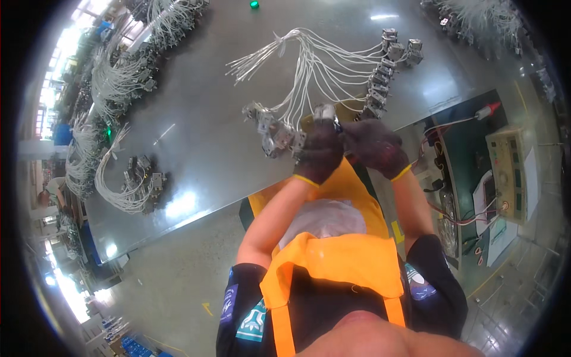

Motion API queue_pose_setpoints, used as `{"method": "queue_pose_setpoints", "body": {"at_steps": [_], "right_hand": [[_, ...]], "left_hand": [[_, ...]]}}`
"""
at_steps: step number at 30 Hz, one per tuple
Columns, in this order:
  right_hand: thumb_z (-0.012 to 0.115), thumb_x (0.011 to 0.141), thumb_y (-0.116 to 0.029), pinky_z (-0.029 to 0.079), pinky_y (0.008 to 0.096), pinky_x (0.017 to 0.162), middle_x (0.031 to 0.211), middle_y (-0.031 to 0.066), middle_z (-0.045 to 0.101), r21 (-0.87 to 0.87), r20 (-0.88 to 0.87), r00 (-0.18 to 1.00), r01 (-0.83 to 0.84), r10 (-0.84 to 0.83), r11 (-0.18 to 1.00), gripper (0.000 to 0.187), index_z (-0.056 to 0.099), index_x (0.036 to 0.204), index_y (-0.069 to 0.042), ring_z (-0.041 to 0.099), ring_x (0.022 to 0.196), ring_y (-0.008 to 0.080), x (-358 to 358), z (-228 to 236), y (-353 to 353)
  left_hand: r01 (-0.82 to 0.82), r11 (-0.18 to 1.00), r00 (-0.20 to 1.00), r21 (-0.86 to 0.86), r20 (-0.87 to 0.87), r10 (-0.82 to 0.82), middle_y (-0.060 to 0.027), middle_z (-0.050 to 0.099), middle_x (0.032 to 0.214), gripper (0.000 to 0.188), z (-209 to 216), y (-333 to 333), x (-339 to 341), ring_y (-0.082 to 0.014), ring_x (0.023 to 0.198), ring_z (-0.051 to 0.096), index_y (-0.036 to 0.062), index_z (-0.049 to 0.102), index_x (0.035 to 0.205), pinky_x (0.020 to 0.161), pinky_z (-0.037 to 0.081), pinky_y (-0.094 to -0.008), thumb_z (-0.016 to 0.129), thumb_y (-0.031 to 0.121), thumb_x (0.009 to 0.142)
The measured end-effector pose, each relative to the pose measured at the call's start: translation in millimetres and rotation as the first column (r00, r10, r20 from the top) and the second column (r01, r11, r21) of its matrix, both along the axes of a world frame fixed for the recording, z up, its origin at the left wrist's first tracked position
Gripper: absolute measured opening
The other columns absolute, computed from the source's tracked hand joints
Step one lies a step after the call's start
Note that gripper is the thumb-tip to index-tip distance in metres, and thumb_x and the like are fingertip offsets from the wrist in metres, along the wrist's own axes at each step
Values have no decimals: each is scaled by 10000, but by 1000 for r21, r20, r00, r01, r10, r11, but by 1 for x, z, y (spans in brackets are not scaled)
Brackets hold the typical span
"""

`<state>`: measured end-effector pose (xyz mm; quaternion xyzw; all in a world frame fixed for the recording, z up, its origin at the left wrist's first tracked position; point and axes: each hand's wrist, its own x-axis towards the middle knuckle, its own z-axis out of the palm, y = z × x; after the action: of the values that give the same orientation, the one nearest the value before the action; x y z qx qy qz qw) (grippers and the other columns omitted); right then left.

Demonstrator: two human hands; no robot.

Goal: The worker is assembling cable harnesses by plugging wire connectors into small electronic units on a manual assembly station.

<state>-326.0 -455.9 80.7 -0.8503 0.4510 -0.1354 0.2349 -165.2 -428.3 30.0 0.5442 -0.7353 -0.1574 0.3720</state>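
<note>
My left hand (319, 153), in a dark glove with a yellow cuff, is closed round a small metal-cased part (325, 112) at the table's near edge. Right beside it, my right hand (377, 147), gloved alike, has its fingers pinched together against the same spot; what they hold is hidden. A bundle of white wires (306, 56), tied near its loose ends, fans out across the metal table (202, 113). Some wires run to a row of small metal parts (379, 83) beyond my right hand. Others run to a cluster of similar parts (275, 134) left of my left hand.
More wired bundles (119, 89) line the table's left side, with a separate bundle (128, 193) nearer. Another pile (485, 21) lies at the far right. To my right stand a beige instrument with knobs (507, 175), a red-tipped probe (488, 110) and loose cables.
</note>
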Motion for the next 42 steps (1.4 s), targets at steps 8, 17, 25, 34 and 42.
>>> {"method": "queue_pose_setpoints", "body": {"at_steps": [8,17,25,34,42], "right_hand": [[709,843,-319,433,247,466,796,-6,673,855,294,837,-14,-461,519,375,678,1145,-99,549,566,65,18,4,30],[660,845,-264,531,265,556,1153,68,675,508,483,784,112,-390,854,507,590,1324,-112,632,776,131,-1,-65,-8],[709,863,-205,487,302,914,1081,59,683,694,393,749,139,-533,706,403,657,1231,-48,612,1011,149,-28,-2,-44],[633,931,-192,530,273,710,976,-2,711,543,601,656,85,-458,835,353,649,1267,-88,630,763,100,-33,-16,-20],[598,951,-214,531,354,650,997,106,725,-109,368,925,-53,90,993,355,623,1301,-159,684,744,243,-34,-10,-3]], "left_hand": [[171,939,830,-299,557,26,-166,524,1242,457,57,27,63,-388,1053,544,62,547,1252,941,445,-439,571,117,798],[180,969,806,-171,590,-46,-157,576,1011,298,38,-6,62,-316,961,577,57,549,1098,897,471,-417,527,83,801],[101,978,959,185,-281,-46,-111,592,1123,505,-12,-10,37,-253,1047,586,35,494,1307,940,481,-349,715,108,859],[-149,954,974,261,-126,187,-160,592,1244,731,-2,-12,10,-241,1110,590,-7,455,1361,947,476,-368,779,347,810],[-87,994,996,-69,13,88,-213,637,997,633,-17,-15,2,-399,874,635,5,528,1245,744,510,-474,781,322,759]]}}
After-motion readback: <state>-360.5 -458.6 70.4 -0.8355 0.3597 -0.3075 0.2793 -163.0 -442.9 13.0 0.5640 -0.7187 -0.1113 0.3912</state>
